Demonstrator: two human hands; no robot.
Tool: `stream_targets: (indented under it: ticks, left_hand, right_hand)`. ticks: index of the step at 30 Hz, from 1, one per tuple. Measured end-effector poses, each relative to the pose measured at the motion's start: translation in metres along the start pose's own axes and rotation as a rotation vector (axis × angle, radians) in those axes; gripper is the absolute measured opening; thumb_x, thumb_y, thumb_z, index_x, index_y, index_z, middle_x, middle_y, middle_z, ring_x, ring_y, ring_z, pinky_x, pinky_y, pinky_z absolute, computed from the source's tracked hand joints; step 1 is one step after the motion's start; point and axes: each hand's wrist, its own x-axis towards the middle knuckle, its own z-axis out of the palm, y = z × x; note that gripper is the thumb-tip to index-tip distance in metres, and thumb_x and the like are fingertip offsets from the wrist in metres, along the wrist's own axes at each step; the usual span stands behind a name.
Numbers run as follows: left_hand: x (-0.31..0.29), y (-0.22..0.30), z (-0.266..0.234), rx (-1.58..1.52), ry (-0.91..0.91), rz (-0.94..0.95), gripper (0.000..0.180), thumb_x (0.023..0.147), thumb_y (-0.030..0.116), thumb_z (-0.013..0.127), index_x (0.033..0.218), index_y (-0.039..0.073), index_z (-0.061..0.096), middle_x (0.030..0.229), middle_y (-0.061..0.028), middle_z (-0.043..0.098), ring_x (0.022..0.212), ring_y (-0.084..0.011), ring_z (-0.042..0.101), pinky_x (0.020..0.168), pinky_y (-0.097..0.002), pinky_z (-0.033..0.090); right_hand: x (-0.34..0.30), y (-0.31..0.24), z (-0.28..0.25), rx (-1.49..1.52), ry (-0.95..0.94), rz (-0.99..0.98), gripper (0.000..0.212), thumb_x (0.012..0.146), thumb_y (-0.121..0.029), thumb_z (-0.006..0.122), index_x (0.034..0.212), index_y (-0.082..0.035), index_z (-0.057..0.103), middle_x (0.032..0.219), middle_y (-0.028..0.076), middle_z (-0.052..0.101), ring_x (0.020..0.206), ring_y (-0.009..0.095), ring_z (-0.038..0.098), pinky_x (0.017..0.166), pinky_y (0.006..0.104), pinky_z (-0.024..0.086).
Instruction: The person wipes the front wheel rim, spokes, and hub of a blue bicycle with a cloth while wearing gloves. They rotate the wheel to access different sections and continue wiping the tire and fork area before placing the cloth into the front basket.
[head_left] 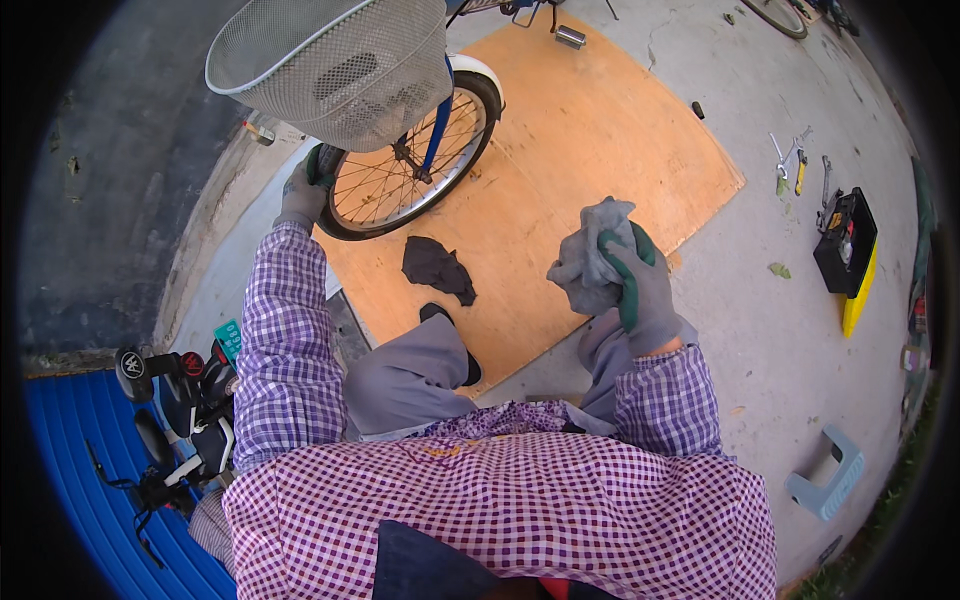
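Note:
My left hand [304,188], in a grey glove with a dark green palm, is closed on the left side of a bicycle's front wheel [352,226], at the black tyre. The wheel has a pale rim, rusty-looking spokes and a white mudguard. Above it sits a grey wire-mesh basket [330,75], with a blue fork [437,135] beneath. My right hand [640,285], gloved the same way, grips a crumpled grey rag [592,258] in the air, to the right of the wheel and apart from it. A dark cloth [438,270] lies on the board below the wheel.
An orange-brown wooden board [590,130] lies under the bicycle. On the concrete to the right are wrenches [787,155], a black-and-yellow toolbox [848,245] and a light blue plastic stool [830,475]. A parked scooter [185,430] stands at lower left beside a blue ribbed panel [70,470].

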Motion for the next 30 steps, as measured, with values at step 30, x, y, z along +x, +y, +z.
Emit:
stream_targets:
  ticks: [30]
  left_hand:
    - [0.024,0.013,-0.026,0.27,0.059,-0.153,0.064,0.089,0.016,0.058,0.15,0.021,0.04,0.142,-0.0174,0.053,0.128,-0.0365,0.055,0.105,-0.0457,0.045]
  right_hand:
    - [0.013,0.002,0.029,-0.209,-0.057,0.003,0.047,0.087,-0.011,0.071,0.128,0.005,0.057,0.115,0.011,0.066,0.102,0.019,0.064,0.091,0.0338,0.052]
